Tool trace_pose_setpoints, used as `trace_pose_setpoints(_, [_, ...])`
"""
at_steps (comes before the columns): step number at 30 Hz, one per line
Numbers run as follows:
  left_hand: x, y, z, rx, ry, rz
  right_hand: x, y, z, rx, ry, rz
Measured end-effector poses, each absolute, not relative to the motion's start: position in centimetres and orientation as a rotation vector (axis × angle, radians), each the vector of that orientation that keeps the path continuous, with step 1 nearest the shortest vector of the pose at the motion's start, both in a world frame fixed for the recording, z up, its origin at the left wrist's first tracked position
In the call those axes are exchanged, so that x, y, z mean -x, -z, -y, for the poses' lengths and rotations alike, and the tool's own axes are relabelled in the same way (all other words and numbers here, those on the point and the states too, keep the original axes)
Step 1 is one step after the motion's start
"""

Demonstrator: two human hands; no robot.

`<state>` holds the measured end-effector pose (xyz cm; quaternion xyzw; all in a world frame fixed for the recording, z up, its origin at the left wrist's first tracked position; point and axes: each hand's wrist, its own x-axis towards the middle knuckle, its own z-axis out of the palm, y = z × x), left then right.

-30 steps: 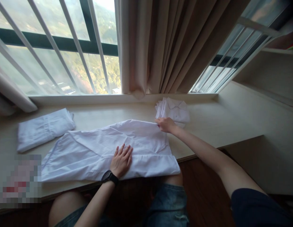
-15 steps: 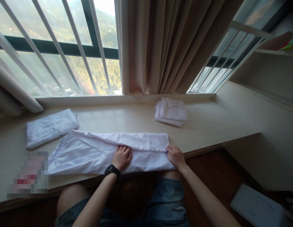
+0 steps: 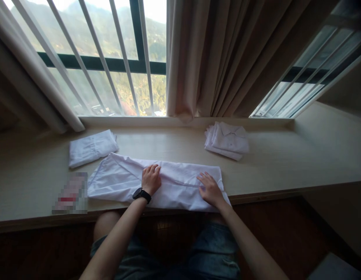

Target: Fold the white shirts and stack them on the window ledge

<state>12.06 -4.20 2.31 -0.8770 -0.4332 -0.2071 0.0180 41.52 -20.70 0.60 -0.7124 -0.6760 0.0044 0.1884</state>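
Observation:
A white garment [image 3: 119,181] lies folded lengthwise into a long strip on the pale wooden window ledge [image 3: 174,146], close to its front edge. My left hand [image 3: 151,179], with a black watch on the wrist, rests on the middle of the strip with fingers curled at the fold. My right hand [image 3: 209,189] lies flat with fingers spread on the strip's right end. Neither hand grips the cloth.
A folded white garment [image 3: 91,147] lies at the back left, and a stack of folded white shirts [image 3: 228,140] at the back right below the beige curtain [image 3: 227,54]. A blurred patch [image 3: 70,193] sits left of the strip. Barred windows [image 3: 104,58] stand behind.
My right hand pulled the garment's far edge toward me, folding it into a strip, then flattened onto its right end. My left hand stayed on the middle. The view shifted left.

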Motion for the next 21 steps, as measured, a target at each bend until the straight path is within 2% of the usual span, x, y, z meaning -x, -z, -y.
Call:
trace_pose_setpoints(4, [-8.6,-2.7,-0.1,2.755,0.327,1.298,-38.4,1.3,19.9,2.041,-0.033,1.971])
trace_pose_setpoints(7, [-6.1,-3.1,-2.8,2.702,0.228,1.345,-38.0,2.3,20.1,2.056,0.025,1.984])
trace_pose_setpoints(14, [-4.1,-4.6,-6.4,2.695,0.216,1.350,-38.4,2.7,20.0,1.993,0.079,1.967])
trace_pose_setpoints(21, [-0.2,-4.3,-5.6,2.686,0.384,1.386,-39.0,3.8,20.2,1.909,0.075,1.958])
